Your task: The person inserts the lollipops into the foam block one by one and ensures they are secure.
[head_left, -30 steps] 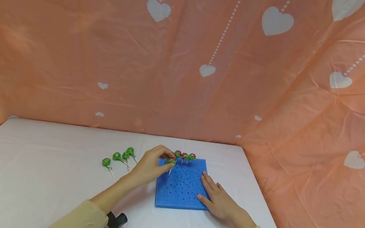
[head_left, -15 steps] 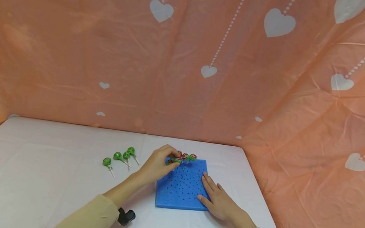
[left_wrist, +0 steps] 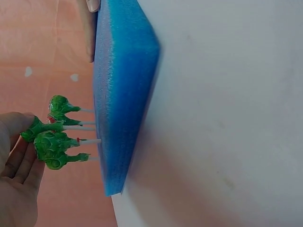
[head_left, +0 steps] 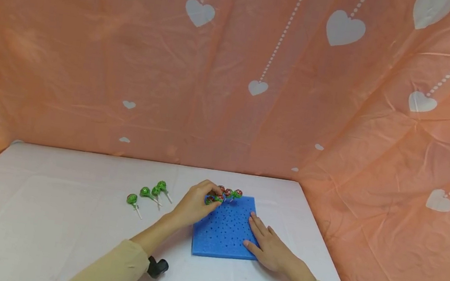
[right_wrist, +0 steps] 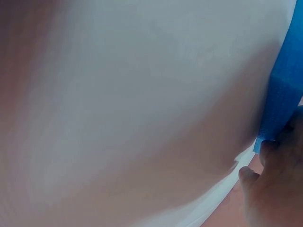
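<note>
In the head view my left hand (head_left: 194,205) is over the far left part of a blue foam board (head_left: 222,236) dotted with small holes. Its thumb and fingers pinch the head of a green-and-red wrapped lollipop (head_left: 218,198). In the left wrist view that lollipop (left_wrist: 45,127) has its white stick pointing at the board's face, among other lollipops (left_wrist: 52,144) standing in the foam. More upright lollipops (head_left: 236,193) line the board's far edge, partly hidden by my fingers. My right hand (head_left: 272,249) rests with extended fingers on the board's right edge.
Several green lollipops (head_left: 145,192) lie loose on the white tablecloth (head_left: 46,216), left of the board. An orange curtain with white hearts (head_left: 212,110) hangs behind the table and along its right side. Both wrists carry black cameras (head_left: 157,268).
My left hand has moved a little to the right with the lollipop, which now sits lower, close among the others. During the last half second it barely shifts. The right hand stays still on the board.
</note>
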Motion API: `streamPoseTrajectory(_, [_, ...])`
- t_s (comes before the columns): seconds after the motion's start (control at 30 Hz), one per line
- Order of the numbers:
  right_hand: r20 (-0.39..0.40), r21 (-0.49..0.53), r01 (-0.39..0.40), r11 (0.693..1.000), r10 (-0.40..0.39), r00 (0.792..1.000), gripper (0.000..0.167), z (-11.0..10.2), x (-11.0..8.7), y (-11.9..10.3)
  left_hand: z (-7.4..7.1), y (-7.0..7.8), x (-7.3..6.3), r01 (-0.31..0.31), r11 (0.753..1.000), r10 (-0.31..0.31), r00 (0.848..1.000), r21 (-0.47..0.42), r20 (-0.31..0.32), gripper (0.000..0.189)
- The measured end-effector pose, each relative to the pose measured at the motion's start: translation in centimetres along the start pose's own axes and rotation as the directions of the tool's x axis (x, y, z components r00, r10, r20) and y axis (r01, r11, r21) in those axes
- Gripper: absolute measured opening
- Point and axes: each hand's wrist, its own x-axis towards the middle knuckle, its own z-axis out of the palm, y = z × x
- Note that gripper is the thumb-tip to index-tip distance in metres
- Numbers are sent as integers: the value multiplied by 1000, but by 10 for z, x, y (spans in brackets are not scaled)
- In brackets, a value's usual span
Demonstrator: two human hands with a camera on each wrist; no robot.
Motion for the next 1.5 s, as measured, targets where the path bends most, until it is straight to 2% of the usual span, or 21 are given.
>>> streamPoseTrajectory(0.5, [11, -5, -20, 1000, 20, 1000, 78, 0, 0, -1, 2, -4, -1, -20, 999, 20, 1000, 26, -8, 21])
streamPoseTrajectory(1.17, [3, -1, -2, 1000, 2, 1000, 78, 0, 0, 0, 11, -7, -8, 53, 997, -51, 998, 61, -30, 17])
streamPoseTrajectory(1.5, [3, 3, 0, 1000, 0, 1000, 78, 0, 0, -1, 12, -7, -8, 44, 996, -40, 998, 81, -41, 17])
